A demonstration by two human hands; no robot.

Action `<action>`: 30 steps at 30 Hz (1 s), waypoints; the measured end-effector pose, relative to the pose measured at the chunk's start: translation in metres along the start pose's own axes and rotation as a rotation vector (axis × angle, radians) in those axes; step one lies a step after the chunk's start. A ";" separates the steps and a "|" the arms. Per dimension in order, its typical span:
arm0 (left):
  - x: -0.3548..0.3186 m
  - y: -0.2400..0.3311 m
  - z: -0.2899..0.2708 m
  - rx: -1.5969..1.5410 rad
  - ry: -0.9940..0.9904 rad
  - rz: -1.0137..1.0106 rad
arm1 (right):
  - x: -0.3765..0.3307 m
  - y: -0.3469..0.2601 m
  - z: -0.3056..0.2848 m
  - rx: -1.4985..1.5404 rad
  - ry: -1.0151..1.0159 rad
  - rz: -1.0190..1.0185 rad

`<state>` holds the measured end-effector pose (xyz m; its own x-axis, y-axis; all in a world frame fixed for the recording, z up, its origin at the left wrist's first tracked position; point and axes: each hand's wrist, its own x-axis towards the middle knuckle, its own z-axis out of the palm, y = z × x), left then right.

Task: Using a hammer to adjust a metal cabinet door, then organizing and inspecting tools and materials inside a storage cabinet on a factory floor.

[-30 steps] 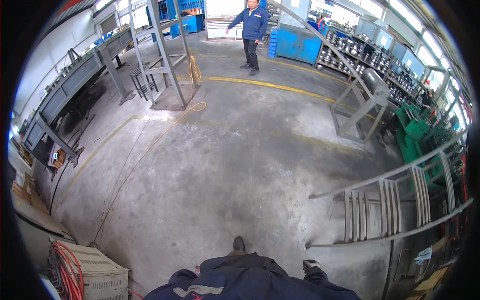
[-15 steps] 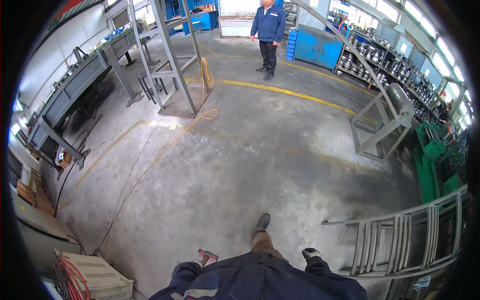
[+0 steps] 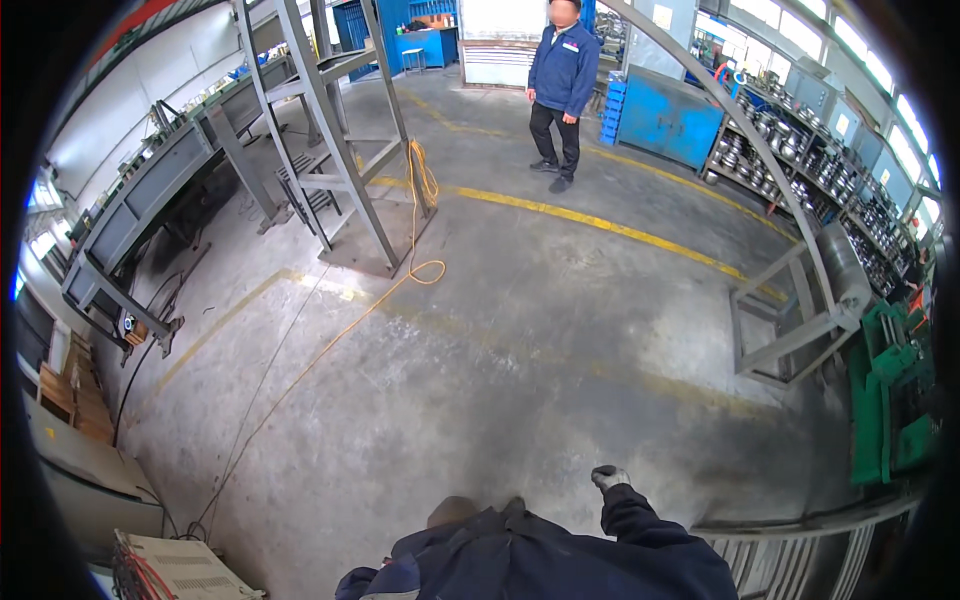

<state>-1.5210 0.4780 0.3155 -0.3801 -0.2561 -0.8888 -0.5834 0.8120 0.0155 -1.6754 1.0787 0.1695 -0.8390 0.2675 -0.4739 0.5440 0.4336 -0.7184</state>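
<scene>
My right hand [image 3: 609,478] hangs low in front of me, in a light glove with dark finger and palm areas. Its fingers are curled in, and nothing sticks out of them. The concrete floor [image 3: 480,400] lies beneath it. Of my left arm only a dark sleeve [image 3: 365,583] shows at the lower edge; the hand itself is out of sight. Between the arms a bit of brown trouser leg [image 3: 452,511] shows past my dark jacket [image 3: 540,560].
An orange cable [image 3: 330,345] runs across the floor from a grey steel frame [image 3: 350,180]. A person [image 3: 563,95] stands ahead. To the right are a metal stand [image 3: 790,320], a green machine [image 3: 880,390] and a ladder-like rack [image 3: 800,530]; a beige box [image 3: 180,570] sits lower left.
I have moved forward; the rack and beige box slide down the view. My left hand, earlier holding a red-and-grey-headed tool, has left the view. My right hand has swung forward.
</scene>
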 end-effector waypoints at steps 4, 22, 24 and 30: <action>0.045 0.051 -0.058 -0.024 -0.017 -0.010 | 0.103 -0.055 0.001 -0.155 0.045 -0.110; 0.303 0.356 -0.515 0.066 0.039 0.186 | 0.350 -0.377 -0.001 0.151 0.020 0.459; 0.320 0.398 -0.564 0.079 0.077 0.228 | 0.394 -0.386 0.010 0.112 0.011 0.461; 0.392 0.490 -0.604 0.115 0.002 0.235 | 0.577 -0.354 0.010 0.203 -0.055 0.190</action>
<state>-2.3896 0.4586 0.2515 -0.4964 -0.0544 -0.8664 -0.3934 0.9037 0.1687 -2.3516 1.0708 0.1448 -0.7224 0.2781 -0.6331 0.6880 0.1974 -0.6984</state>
